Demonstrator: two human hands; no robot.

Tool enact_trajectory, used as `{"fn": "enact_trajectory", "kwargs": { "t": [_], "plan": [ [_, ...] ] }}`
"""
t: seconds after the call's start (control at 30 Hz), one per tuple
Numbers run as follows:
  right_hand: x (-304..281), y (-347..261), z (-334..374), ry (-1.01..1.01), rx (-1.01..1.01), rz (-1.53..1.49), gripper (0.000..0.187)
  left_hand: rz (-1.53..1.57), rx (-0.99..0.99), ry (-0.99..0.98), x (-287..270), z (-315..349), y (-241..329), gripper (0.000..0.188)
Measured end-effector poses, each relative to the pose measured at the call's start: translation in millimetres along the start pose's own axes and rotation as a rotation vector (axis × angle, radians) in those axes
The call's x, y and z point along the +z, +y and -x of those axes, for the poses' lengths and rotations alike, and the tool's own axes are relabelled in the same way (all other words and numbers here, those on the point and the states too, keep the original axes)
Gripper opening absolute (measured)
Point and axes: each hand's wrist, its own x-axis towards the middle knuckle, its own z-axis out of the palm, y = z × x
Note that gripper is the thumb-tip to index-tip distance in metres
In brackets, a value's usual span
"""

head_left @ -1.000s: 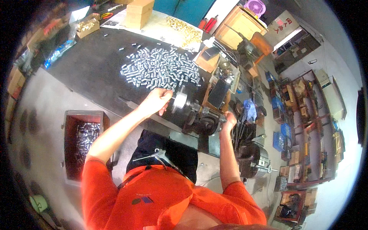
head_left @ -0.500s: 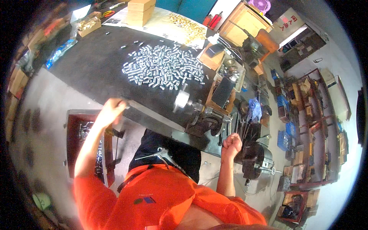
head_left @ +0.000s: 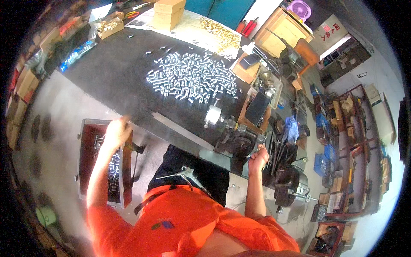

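My left hand (head_left: pixel 117 133) is over the inner edge of a dark-red open box (head_left: pixel 87 147), just off the table's front edge. Its fingers are curled and blurred, so whether they hold anything is hidden. Inside that box lie several shiny metal parts (head_left: pixel 114 169). On the right, my right hand (head_left: pixel 258 160) is closed beside the small bench-mounted machine (head_left: pixel 234 139), at the end with its round wheel. What its fingers grip is too small to make out. A silver cylindrical chuck (head_left: pixel 212 115) sits on the machine's other end. Beyond it spreads a pile of short silver metal sleeves (head_left: pixel 192 77).
Brass-coloured pieces (head_left: pixel 220 34) lie on white paper by a stacked carton (head_left: pixel 168 17). A tray of parts (head_left: pixel 267 81) and a blue cloth (head_left: pixel 291 129) are right of the machine. An air blow gun (head_left: pixel 186 172) hangs at my waist. Shelving (head_left: pixel 355 145) stands far right.
My left hand has come back from the table edge to over the box. My right hand has moved up closer to the machine's wheel end. The whole view has shifted slightly.
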Motion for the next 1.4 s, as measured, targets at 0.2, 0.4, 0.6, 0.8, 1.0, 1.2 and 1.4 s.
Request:
{"fn": "enact_trajectory", "kwargs": {
  "t": [0.2,0.4,0.6,0.8,1.0,1.2,1.4],
  "plan": [
    [-17,11,-13,-0.048,-0.012,0.001,0.011,0.043,0.13,0.171,38,-115,76,0.024],
    [-10,8,-1,-0.064,-0.043,-0.031,0.014,-0.128,0.105,0.194,75,-137,72,0.017],
    [-9,8,-2,-0.04,-0.005,-0.021,0.013,-0.152,0.127,0.148,71,-125,69,0.012],
    [-13,10,-5,-0.049,0.005,-0.049,0.011,-0.126,0.18,0.062,58,-124,68,0.008],
    [-11,8,1,-0.06,0.006,-0.061,0.012,-0.056,0.165,0.089,58,-109,71,0.007],
    [-15,11,-3,-0.069,0.007,-0.08,0.013,1.195,0.112,-0.431,38,-93,96,0.015],
    [-10,6,7,-0.07,-0.019,-0.083,0.013,1.458,0.338,-0.503,21,-70,158,0.014]
  ]
}}
